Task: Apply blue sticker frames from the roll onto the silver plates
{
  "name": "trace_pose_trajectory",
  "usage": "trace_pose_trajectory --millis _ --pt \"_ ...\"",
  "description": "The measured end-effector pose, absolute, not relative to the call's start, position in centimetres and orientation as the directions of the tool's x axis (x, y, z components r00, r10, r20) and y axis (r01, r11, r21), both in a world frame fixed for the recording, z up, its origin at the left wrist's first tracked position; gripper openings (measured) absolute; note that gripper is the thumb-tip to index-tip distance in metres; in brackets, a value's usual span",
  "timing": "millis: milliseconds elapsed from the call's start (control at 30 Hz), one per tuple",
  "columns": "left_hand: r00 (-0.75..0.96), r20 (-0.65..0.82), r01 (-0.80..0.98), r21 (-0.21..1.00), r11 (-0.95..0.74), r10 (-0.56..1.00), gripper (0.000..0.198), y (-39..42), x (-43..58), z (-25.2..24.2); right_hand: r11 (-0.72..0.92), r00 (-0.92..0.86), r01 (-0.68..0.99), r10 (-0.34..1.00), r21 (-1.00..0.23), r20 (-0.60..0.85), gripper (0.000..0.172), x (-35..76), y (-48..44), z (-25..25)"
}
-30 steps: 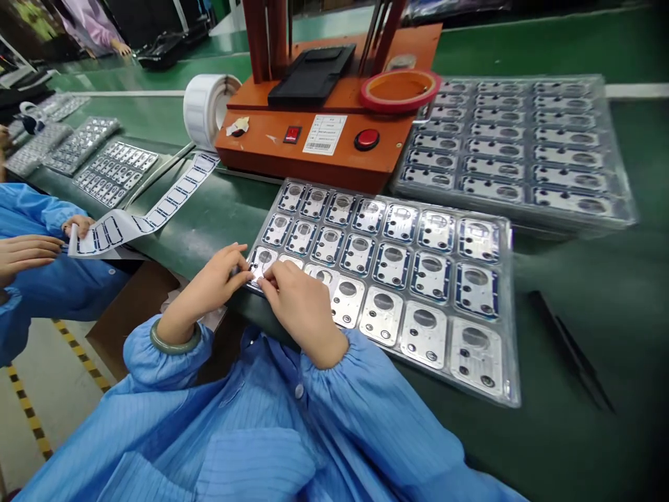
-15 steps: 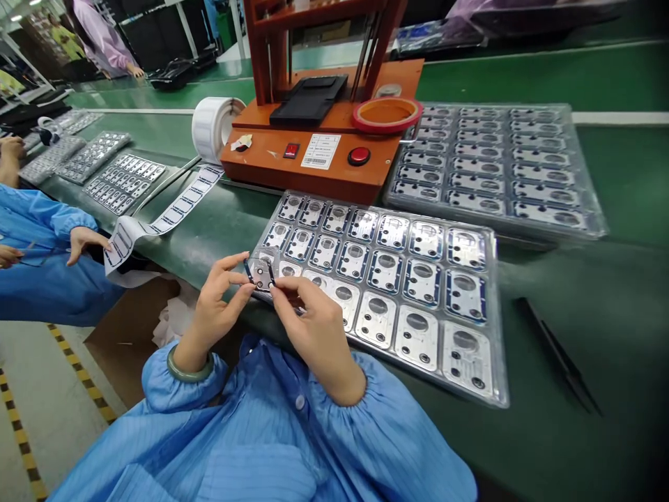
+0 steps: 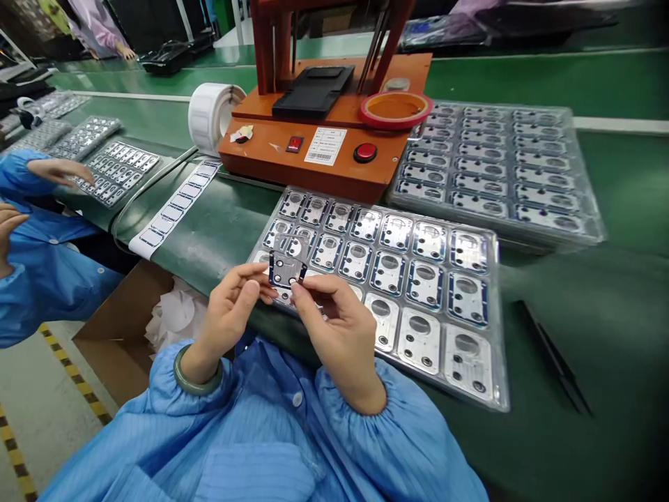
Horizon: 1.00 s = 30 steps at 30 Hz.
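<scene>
My right hand (image 3: 337, 324) pinches the lower right corner of a small metal plate (image 3: 286, 268) with a dark blue border and round holes. The plate is held tilted up over the near left corner of a clear tray (image 3: 499, 335). At the plate's left edge is my left hand (image 3: 234, 301), its thumb apart from the plate and its fingers loosely curled; whether the fingertips touch the plate is hard to tell. Rows of similar plates sit in the tray, the farther ones blue-bordered and the near ones plain silver.
An orange press (image 3: 313, 150) stands behind the tray, with a red tape roll (image 3: 396, 111) on it. Left are a label roll (image 3: 209, 118) and its strip (image 3: 175, 209). Black tweezers (image 3: 554, 359) lie right. A co-worker's hand (image 3: 60, 171) reaches over another tray. Stacked trays (image 3: 486, 160) stand behind.
The plate and both hands have moved slightly right. My left thumb has come off the plate. The co-worker's hand has left the label strip and moved to a tray.
</scene>
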<state>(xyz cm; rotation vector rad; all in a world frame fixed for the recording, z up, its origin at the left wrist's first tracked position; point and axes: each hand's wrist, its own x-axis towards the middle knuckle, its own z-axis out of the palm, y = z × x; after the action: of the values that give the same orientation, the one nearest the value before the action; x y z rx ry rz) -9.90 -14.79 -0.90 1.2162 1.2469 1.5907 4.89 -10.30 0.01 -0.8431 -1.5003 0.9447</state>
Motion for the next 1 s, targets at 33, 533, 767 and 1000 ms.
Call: trace_pose_trajectory --millis 33,533,767,1000 --pt "-0.247 0.208 -0.031 0.975 -0.222 0.947 0.028 -14.7 -9.6 -0.8 0.428 -0.128 0.016 0.897 -0.904 0.422 0.011 4.9 -10.3 0.0" --pt "-0.351 0.159 -0.02 0.984 -0.177 0.923 0.02 -14.3 -8.1 -0.4 0.448 -0.156 0.06 0.887 -0.892 0.435 0.01 5.0 -10.1 -0.5" --pt "-0.404 0.152 0.011 0.987 -0.162 0.902 0.013 -14.4 -7.6 -0.2 0.461 -0.173 0.069 0.879 -0.885 0.445 0.01 5.1 -10.2 -0.7" --pt "-0.36 0.164 -0.074 0.976 -0.203 0.918 0.011 -14.6 -7.9 -0.7 0.504 -0.197 0.064 0.852 -0.861 0.484 0.013 5.2 -10.3 -0.4"
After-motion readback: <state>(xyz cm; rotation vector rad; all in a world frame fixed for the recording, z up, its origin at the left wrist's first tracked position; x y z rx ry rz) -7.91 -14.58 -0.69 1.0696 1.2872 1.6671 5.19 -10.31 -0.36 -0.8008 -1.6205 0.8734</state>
